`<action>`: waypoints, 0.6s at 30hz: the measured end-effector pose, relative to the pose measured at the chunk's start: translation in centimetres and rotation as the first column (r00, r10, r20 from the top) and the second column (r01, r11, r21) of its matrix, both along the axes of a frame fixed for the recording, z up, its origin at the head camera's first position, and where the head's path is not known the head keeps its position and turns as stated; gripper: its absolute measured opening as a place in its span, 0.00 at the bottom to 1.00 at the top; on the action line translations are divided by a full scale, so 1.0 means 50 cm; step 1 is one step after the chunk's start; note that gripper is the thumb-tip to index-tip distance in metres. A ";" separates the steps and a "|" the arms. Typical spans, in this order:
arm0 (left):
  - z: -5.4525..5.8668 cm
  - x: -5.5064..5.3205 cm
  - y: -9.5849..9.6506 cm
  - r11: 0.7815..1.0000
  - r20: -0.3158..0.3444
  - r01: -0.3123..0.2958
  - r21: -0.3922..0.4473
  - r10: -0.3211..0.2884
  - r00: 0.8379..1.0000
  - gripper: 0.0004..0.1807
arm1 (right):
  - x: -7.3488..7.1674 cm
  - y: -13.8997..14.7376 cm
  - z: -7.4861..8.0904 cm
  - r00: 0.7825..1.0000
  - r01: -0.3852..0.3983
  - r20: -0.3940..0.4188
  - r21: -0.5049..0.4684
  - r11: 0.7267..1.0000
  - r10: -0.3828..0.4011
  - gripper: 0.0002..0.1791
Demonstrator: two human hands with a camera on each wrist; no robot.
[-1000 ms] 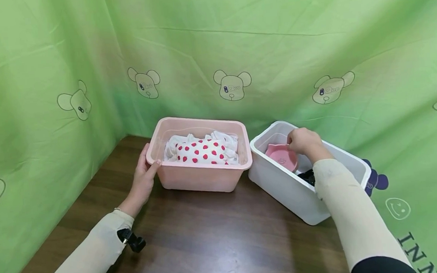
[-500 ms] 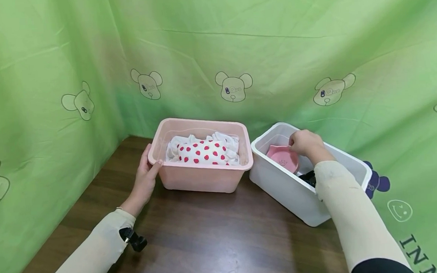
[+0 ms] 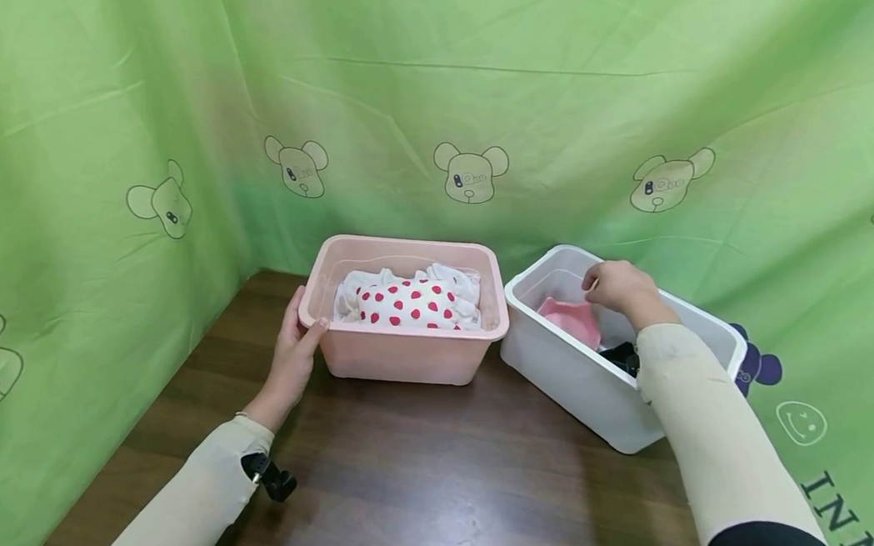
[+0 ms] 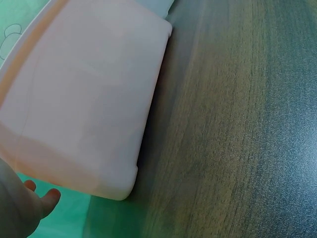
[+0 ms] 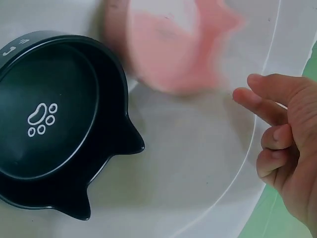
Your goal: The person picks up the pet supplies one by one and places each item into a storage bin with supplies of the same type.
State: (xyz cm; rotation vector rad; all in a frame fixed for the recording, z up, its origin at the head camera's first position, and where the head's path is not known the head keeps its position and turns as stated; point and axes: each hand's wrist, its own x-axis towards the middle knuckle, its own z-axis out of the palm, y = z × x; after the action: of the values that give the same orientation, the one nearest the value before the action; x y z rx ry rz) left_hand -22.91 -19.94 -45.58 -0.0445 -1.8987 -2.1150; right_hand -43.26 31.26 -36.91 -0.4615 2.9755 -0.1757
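Observation:
My left hand (image 3: 289, 359) holds the left front corner of a pink plastic bin (image 3: 405, 357), thumb on its front and fingers along its side. Inside that bin lies a white cloth bundle with red strawberry-like spots (image 3: 409, 305). Over the white bin (image 3: 564, 378), my right hand (image 3: 622, 289) hovers with nothing in its fingers. In the right wrist view its thumb and index finger are extended close together, the others bent, just apart from a pink cat-eared pet bowl (image 5: 168, 54), which is blurred. A black cat-eared pet bowl (image 5: 59, 109) with a paw print sits beside it.
Both bins stand on a brown wooden table (image 3: 419, 474), close side by side at the back. A green curtain (image 3: 365, 85) with bear prints hangs behind and to the left. A black clip-like device (image 3: 267, 477) is on the left wrist.
My right hand has let go of the pink bowl's rim and risen slightly to the right. The bowl has tipped and settled lower in the white bin. My left hand stays at the pink bin.

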 end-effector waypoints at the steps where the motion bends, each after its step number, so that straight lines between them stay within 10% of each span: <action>1: 0.000 0.000 0.000 1.000 -0.001 -0.001 -0.002 0.001 1.000 0.38 | 0.002 0.002 0.002 1.000 -0.004 0.000 -0.009 1.000 0.004 0.16; 18: 0.005 0.006 0.003 1.000 0.019 0.008 -0.017 -0.008 1.000 0.38 | 0.040 0.023 0.076 1.000 0.003 0.022 -0.254 0.967 0.003 0.20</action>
State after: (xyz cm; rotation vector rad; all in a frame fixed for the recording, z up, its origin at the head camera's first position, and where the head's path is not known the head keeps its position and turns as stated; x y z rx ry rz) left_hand -22.61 -19.77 -45.34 -0.0357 -1.9305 -2.1122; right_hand -41.28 32.42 -33.10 -0.4825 2.9428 -0.5637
